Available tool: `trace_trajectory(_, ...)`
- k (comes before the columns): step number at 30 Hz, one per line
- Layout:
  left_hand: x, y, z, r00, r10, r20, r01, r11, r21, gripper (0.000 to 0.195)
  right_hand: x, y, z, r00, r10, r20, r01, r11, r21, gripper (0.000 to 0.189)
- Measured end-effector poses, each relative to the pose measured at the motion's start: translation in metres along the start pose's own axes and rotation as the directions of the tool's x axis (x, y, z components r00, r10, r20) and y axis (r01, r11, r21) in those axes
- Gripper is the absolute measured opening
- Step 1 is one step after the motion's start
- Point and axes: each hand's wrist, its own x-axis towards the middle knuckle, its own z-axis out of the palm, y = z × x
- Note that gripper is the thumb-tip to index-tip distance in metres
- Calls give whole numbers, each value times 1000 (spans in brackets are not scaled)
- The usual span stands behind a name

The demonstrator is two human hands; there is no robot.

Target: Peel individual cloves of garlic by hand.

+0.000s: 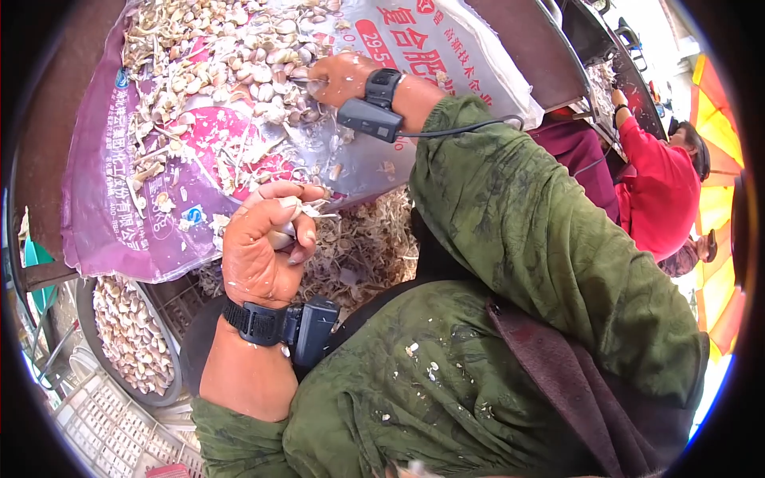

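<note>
My left hand (269,239) is curled around a pale garlic clove (281,236) in front of the sack's near edge. Dry skin and stem shreds (317,210) stick out between its thumb and fingers. Farther away, my right hand (342,77) is bent at the right side of a heap of garlic cloves (263,71). A thin dark strip shows at its fingertips, too small to name. Under the heap lies a purple and white plastic woven sack (95,197) bearing printed writing. Loose skins and stalks (239,155) are scattered over it.
A round basin (173,382) of garlic cloves stands low on the left, beside a pale plastic crate (113,418). Garlic husks (364,239) are piled below the sack's edge. At right, a person in red (663,191) is at another work surface. A cable (466,128) runs along my right sleeve.
</note>
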Motion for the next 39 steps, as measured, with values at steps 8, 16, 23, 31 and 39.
trace_trajectory(8,7,-9,1,999,-9,-35,11,998,62,14,-8,25,7,996,-11,88,21,992,-121,30)
trace_trajectory(16,4,-9,1,998,-36,-51,40,997,63,13,-9,43,-13,960,-278,44,271,870,-413,39)
trace_trajectory(23,5,-9,6,993,-65,-98,73,994,76,17,-20,-1,-13,963,-121,241,199,923,-331,43)
trace_trajectory(31,6,-11,6,988,-83,-127,94,992,89,16,-43,-17,-23,980,15,199,-160,654,740,29)
trace_trajectory(39,1,-25,4,893,402,205,-451,786,423,9,-151,-139,-115,706,-707,37,205,253,945,23)
